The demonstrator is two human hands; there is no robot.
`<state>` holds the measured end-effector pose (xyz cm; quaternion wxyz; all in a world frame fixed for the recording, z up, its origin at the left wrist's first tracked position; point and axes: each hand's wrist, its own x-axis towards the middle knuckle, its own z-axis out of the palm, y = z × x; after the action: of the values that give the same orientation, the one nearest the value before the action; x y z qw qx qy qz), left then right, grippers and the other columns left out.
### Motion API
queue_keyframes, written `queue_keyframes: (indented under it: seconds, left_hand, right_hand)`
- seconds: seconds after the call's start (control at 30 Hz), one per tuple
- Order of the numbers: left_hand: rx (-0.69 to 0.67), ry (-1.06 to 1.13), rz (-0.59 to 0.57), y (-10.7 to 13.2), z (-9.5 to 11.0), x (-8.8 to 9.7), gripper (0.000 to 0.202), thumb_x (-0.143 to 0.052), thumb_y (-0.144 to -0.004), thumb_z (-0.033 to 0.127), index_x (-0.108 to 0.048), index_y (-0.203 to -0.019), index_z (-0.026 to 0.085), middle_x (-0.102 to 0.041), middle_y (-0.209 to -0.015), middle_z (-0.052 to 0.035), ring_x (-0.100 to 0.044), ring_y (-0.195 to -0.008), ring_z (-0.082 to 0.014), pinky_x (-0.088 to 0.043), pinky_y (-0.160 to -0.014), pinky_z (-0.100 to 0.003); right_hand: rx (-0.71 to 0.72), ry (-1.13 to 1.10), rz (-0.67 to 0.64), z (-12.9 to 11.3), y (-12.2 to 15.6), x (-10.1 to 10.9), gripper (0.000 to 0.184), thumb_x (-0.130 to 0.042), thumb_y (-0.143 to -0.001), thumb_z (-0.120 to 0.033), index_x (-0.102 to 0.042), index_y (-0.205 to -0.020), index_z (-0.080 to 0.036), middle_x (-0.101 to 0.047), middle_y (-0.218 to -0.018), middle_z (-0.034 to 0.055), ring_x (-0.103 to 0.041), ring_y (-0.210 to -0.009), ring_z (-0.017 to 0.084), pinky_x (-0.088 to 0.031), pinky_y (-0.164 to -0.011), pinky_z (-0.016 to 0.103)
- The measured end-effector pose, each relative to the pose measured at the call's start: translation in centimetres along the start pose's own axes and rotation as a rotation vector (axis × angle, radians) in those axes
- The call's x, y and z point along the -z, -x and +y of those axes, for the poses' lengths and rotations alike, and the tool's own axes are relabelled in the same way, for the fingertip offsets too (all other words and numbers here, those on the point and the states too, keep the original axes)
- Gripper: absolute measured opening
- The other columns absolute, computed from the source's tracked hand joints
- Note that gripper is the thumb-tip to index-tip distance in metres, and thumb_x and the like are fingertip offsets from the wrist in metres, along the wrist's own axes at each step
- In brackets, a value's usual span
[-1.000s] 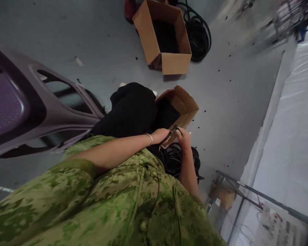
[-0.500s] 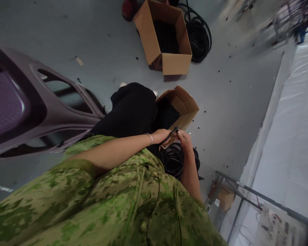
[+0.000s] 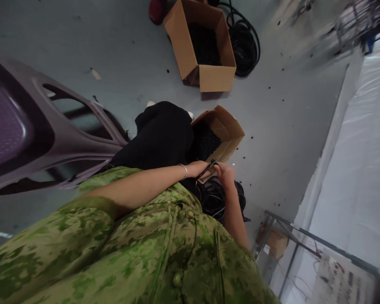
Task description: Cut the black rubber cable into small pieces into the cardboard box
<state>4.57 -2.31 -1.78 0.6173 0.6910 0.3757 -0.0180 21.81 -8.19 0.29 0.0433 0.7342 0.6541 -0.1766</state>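
Note:
My left hand, with a bracelet on its wrist, is closed around a slim black scissors-like tool; its exact kind is too small to tell. The tool points towards my right hand, whose fingers pinch the end of a black hose. Both hands are close together over the near edge of an open cardboard box. Small black pieces fill that box. Below my right hand lies a coil of black hose, partly covered by my forearm.
A second open cardboard box with dark contents stands ahead, beside another black hose coil. A purple-grey car body is on the left. On the right are a metal frame and white sheeting. Black bits dot the floor.
My right hand has turned slightly and drawn closer to the left. The tool's tip now meets the hose at the right fingers. The view has shifted a little.

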Motion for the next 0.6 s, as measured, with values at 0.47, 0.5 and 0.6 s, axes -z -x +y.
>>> queue_keyframes:
  seconds: [0.47, 0.5, 0.6]
  left_hand:
    - [0.009, -0.048, -0.125, -0.5, -0.4, -0.4, 0.028, -0.051, -0.078, 0.021, -0.060, -0.052, 0.014, -0.060, -0.049, -0.0041, -0.057, -0.048, -0.0138, -0.044, -0.054, -0.023]
    - [0.029, -0.070, -0.132, -0.6, -0.4, -0.4, 0.029, -0.052, -0.077, 0.021, -0.058, -0.050, 0.014, -0.058, -0.046, -0.0038, -0.055, -0.046, -0.0136, -0.043, -0.053, -0.024]
    - [0.028, -0.089, -0.125, -0.6, -0.4, -0.3, 0.032, -0.052, -0.078, 0.021, -0.055, -0.046, 0.015, -0.055, -0.043, -0.0031, -0.053, -0.043, -0.0134, -0.042, -0.052, -0.024]
  right_hand:
    - [0.024, 0.412, -0.076, -1.1, -0.1, 1.0, 0.031, -0.044, -0.101, -0.037, -0.067, -0.110, -0.019, -0.071, -0.101, 0.0104, -0.066, -0.085, 0.018, -0.032, -0.063, 0.026]
    - [0.033, 0.427, -0.081, -1.1, -0.1, 1.2, 0.030, -0.044, -0.101, -0.037, -0.067, -0.110, -0.019, -0.071, -0.100, 0.0107, -0.065, -0.085, 0.018, -0.032, -0.064, 0.026]
    - [0.066, 0.460, -0.090, -1.0, -0.3, 1.4, 0.028, -0.046, -0.100, -0.037, -0.066, -0.108, -0.018, -0.070, -0.101, 0.0110, -0.065, -0.086, 0.019, -0.033, -0.066, 0.027]
